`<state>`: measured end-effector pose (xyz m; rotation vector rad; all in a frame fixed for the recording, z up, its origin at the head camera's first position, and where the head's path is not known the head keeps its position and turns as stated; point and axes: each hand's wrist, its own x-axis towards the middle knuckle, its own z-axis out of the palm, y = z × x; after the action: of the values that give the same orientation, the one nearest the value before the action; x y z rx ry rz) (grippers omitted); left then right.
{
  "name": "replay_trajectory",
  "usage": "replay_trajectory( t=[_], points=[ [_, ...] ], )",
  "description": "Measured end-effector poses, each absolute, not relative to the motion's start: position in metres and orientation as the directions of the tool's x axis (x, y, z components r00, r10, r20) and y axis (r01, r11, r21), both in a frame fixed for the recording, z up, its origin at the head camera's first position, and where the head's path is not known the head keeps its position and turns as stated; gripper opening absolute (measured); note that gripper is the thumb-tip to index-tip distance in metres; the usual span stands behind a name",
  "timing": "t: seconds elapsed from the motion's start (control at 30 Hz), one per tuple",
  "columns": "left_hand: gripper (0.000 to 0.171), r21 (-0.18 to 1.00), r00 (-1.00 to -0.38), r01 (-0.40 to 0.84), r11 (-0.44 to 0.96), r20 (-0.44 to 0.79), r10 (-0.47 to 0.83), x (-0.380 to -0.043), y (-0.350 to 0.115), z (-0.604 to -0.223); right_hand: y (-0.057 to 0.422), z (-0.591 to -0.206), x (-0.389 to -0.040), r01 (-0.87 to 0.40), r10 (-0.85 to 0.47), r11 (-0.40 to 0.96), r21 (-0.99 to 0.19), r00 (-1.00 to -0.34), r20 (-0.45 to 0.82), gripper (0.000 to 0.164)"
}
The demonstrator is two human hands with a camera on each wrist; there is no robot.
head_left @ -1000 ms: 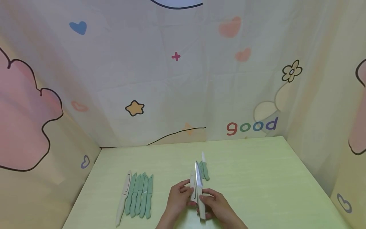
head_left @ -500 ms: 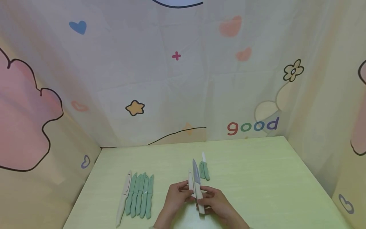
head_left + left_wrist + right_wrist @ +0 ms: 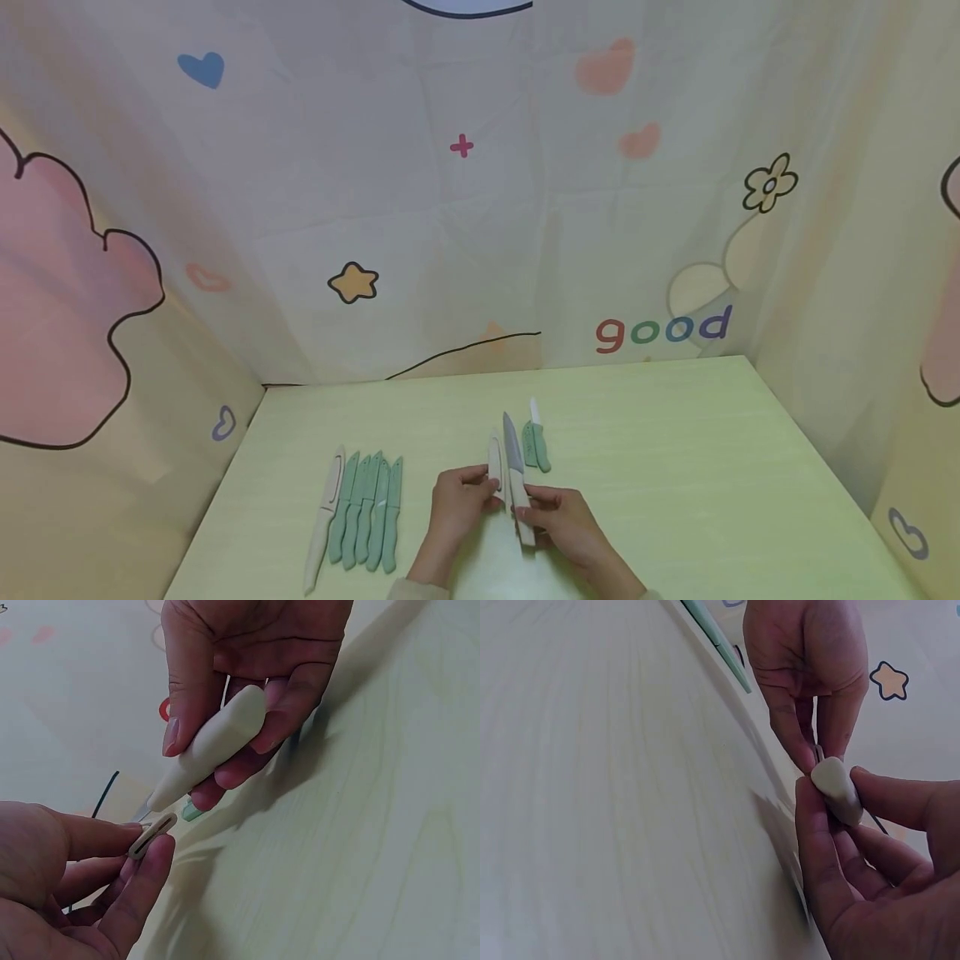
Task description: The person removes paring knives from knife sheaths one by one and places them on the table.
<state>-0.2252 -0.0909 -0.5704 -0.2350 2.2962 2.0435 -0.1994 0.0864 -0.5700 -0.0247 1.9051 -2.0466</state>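
Observation:
My right hand [image 3: 566,521] grips the cream handle [image 3: 522,512] of a knife whose bare steel blade [image 3: 513,446] points away from me. Thumb and fingers of my left hand [image 3: 457,504] pinch a white blade sheath [image 3: 494,467] just left of the knife. In the left wrist view the sheath's open slotted end [image 3: 153,835] faces the camera, close to the front of the knife handle [image 3: 214,746]. From the right wrist, the butt of the handle [image 3: 831,780] covers most of the sheath, and the blade is hidden.
To the left lies a row of several green sheathed knives [image 3: 365,508], with a longer white sheathed knife [image 3: 322,525] at its left end. Beyond my hands are a small green-handled knife [image 3: 542,446], its blade bare, and a green sheath [image 3: 529,446] beside it.
The left hand has moved left and slightly forward with the sheath, widening the gap to the knife. The right hand has brought the knife slightly forward and left. The lying knives stay put.

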Motion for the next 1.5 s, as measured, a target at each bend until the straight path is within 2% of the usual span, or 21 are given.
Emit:
replay_trajectory(
  t=[0.47,0.77,0.93,1.23,1.5],
  points=[
    [0.022,0.958,-0.983,-0.104,0.267,-0.058,-0.176,-0.238,-0.089,-0.573,0.072,-0.57,-0.208,0.129,-0.129,0.076,-0.989,-0.982,-0.138,0.039],
    [0.02,0.944,-0.98,-0.109,0.311,-0.05,-0.193,-0.247,-0.087,-0.578,0.065,-0.569,-0.214,0.059,-0.028,0.342,-0.938,-0.997,-0.073,0.034],
    [0.021,0.934,-0.98,-0.094,0.345,-0.025,-0.199,-0.25,-0.085,-0.578,0.059,-0.566,-0.217,0.017,-0.004,0.424,-0.906,-1.0,-0.02,0.033],
    [0.025,0.832,-0.965,-0.078,0.55,0.076,-0.252,-0.258,-0.083,-0.578,0.051,-0.565,-0.221,-0.01,0.022,0.503,-0.864,-0.999,0.024,0.034],
    [0.021,0.779,-0.952,-0.075,0.622,0.13,-0.278,-0.26,-0.082,-0.577,0.043,-0.571,-0.228,-0.035,0.024,0.593,-0.804,-0.998,0.061,0.033]
  ],
)
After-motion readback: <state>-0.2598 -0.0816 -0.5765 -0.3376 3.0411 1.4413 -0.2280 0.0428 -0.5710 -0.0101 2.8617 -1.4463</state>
